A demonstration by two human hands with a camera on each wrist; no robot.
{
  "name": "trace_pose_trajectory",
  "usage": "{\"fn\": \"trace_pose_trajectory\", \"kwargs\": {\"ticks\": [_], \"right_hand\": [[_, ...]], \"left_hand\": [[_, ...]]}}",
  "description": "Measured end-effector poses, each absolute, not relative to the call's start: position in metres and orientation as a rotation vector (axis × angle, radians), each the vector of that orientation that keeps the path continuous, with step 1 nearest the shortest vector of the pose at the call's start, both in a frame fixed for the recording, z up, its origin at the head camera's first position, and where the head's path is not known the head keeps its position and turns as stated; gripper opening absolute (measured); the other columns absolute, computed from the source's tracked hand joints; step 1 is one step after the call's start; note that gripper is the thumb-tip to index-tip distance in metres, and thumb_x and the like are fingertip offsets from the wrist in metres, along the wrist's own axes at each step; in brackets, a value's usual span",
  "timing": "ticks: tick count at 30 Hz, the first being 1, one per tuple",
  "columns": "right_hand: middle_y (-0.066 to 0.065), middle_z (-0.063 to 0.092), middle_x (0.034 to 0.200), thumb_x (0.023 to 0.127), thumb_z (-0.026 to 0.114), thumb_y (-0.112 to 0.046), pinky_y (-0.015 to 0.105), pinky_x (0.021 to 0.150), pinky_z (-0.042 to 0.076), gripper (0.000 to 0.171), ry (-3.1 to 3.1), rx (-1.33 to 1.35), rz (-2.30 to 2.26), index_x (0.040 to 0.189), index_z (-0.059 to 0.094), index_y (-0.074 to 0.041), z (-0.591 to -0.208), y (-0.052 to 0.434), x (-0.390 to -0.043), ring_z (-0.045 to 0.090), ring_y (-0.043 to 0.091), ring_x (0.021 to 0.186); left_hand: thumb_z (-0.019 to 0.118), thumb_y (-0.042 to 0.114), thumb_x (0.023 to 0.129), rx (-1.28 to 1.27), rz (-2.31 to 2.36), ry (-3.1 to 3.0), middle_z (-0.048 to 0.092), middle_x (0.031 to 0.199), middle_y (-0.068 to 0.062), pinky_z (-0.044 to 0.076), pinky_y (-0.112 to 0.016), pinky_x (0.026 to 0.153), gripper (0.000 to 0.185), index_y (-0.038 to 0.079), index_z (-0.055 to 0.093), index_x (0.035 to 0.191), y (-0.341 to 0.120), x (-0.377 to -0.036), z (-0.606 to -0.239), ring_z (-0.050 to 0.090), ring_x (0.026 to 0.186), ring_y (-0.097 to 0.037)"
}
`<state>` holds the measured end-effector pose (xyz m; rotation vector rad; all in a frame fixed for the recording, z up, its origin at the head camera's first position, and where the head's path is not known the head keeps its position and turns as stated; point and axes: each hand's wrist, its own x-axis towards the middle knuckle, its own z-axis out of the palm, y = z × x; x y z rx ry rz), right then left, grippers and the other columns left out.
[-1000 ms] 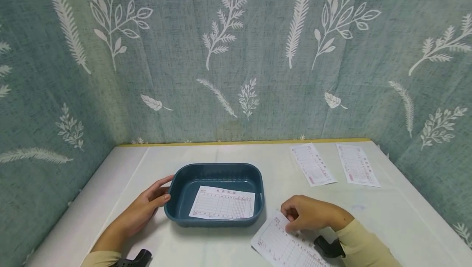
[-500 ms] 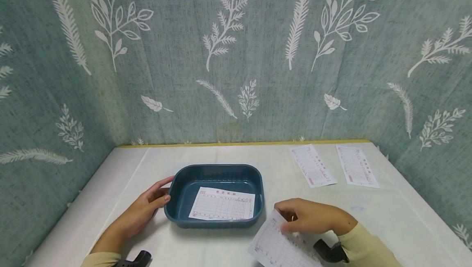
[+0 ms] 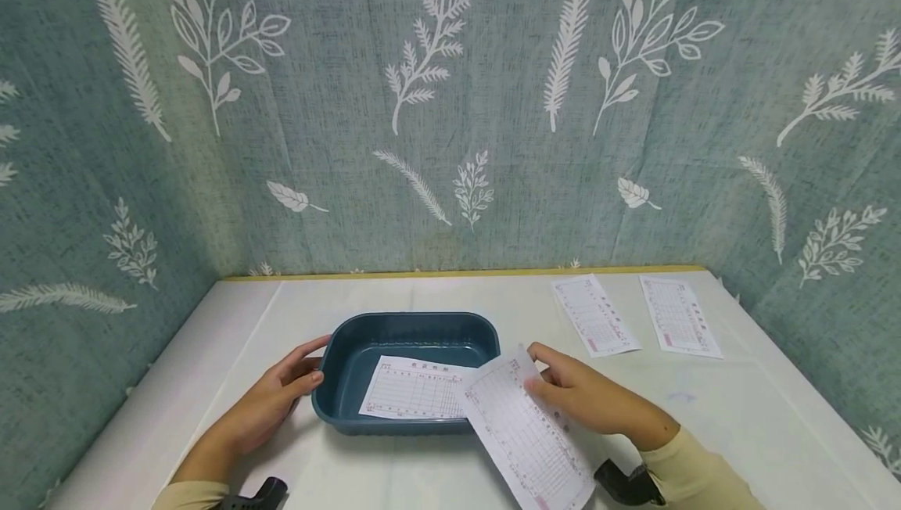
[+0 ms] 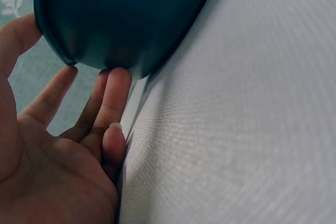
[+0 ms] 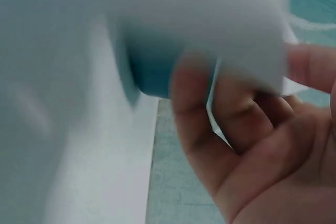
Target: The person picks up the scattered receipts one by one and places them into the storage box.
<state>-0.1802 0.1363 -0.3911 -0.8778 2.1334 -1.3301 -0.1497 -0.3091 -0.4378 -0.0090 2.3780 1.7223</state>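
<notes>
1. Currently I have the right hand [image 3: 580, 393] pinching a printed sheet [image 3: 524, 432] over the blue tray [image 3: 380, 426], 4 o'clock corner.
2. My left hand [image 3: 271, 400], fingers spread, touches its 9 o'clock end.
3. 1 form [image 3: 408, 389] lies inside.

No word or number can be read: a title line of reddish characters and a ruled grid show on the slip [image 3: 408, 386] inside the tub [image 3: 401, 426], but the print is too small to make out. The sheet [image 3: 528, 436] held in the right hand [image 3: 587, 394] bears a grid and tiny reddish marks, likewise illegible. Similar grids and reddish characters, equally unreadable, stand on the nearer-to-centre slip [image 3: 597, 316] and the far-right slip [image 3: 680, 317] on the counter [image 3: 394, 475].
</notes>
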Motion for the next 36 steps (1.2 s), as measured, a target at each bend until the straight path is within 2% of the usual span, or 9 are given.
{"fn": "trace_pose_trajectory", "kwargs": {"ticks": [4,6,8,13,18,22,28,33,36], "right_hand": [[0.013,0.069,0.092,0.107,0.044,-0.021,0.027,0.054,0.053,0.019,2.169,-0.793,-1.436,0.116,0.041,-0.004,-0.393,0.134,-0.182,0.067,0.015,0.065],[0.013,0.069,0.092,0.108,0.044,-0.021,0.028,0.054,0.054,0.021,2.203,-0.761,-1.478,0.120,0.041,-0.004,-0.394,0.133,-0.182,0.067,0.016,0.064],[0.014,0.069,0.091,0.107,0.044,-0.020,0.029,0.054,0.054,0.023,2.243,-0.723,-1.522,0.123,0.041,-0.004,-0.394,0.133,-0.183,0.067,0.016,0.064],[0.017,0.070,0.095,0.104,0.046,-0.010,0.028,0.061,0.053,0.028,2.315,-0.591,-1.618,0.129,0.040,-0.001,-0.393,0.133,-0.185,0.066,0.018,0.072],[0.020,0.070,0.107,0.098,0.050,-0.002,0.028,0.068,0.051,0.045,2.312,-0.497,-1.684,0.141,0.037,-0.002,-0.393,0.132,-0.187,0.068,0.021,0.083],[0.020,0.069,0.113,0.096,0.053,-0.002,0.028,0.069,0.052,0.055,2.309,-0.438,-1.712,0.147,0.033,-0.005,-0.392,0.129,-0.187,0.068,0.021,0.086],[0.017,0.066,0.109,0.096,0.056,-0.004,0.025,0.073,0.053,0.060,2.318,-0.396,-1.747,0.149,0.029,-0.002,-0.392,0.126,-0.188,0.067,0.017,0.087],[0.012,0.069,0.103,0.094,0.064,-0.008,0.024,0.075,0.052,0.053,2.427,-0.332,-1.749,0.143,0.044,-0.002,-0.393,0.119,-0.191,0.070,0.016,0.088],[0.010,0.073,0.100,0.092,0.068,-0.010,0.024,0.076,0.053,0.039,2.474,-0.309,-1.751,0.129,0.058,-0.002,-0.393,0.114,-0.194,0.071,0.016,0.086]], "left_hand": [[0.056,0.028,0.102,0.011,1.717,2.380,0.042,0.148,-0.022,0.037,-0.032,0.112,0.064,0.018,0.026,0.158,-0.312,-0.149,-0.438,0.044,0.132,-0.025],[0.056,0.028,0.103,0.032,1.718,2.375,0.042,0.147,-0.022,0.040,-0.017,0.101,0.064,0.017,0.025,0.158,-0.314,-0.149,-0.439,0.046,0.128,-0.019],[0.056,0.028,0.103,0.038,1.730,2.363,0.042,0.146,-0.022,0.039,-0.009,0.093,0.063,0.018,0.026,0.158,-0.314,-0.149,-0.439,0.047,0.126,-0.016],[0.055,0.027,0.103,0.062,1.746,2.351,0.042,0.146,-0.022,0.038,-0.009,0.094,0.062,0.018,0.027,0.157,-0.314,-0.149,-0.439,0.048,0.125,-0.012],[0.054,0.025,0.103,0.101,1.757,2.346,0.042,0.145,-0.024,0.039,-0.009,0.094,0.062,0.016,0.026,0.158,-0.316,-0.148,-0.440,0.051,0.121,-0.008],[0.054,0.025,0.103,0.096,1.753,2.357,0.043,0.144,-0.023,0.039,-0.009,0.094,0.061,0.017,0.026,0.158,-0.316,-0.148,-0.439,0.051,0.120,-0.007],[0.056,0.027,0.103,0.059,1.733,2.377,0.044,0.144,-0.022,0.038,-0.009,0.093,0.062,0.018,0.027,0.157,-0.313,-0.149,-0.439,0.048,0.123,-0.014],[0.056,0.027,0.103,0.062,1.733,2.382,0.044,0.145,-0.022,0.038,-0.010,0.093,0.062,0.017,0.027,0.157,-0.312,-0.150,-0.438,0.047,0.125,-0.015],[0.056,0.027,0.103,0.058,1.732,2.383,0.044,0.145,-0.022,0.038,-0.009,0.093,0.063,0.017,0.027,0.158,-0.313,-0.150,-0.438,0.048,0.123,-0.013]]}}
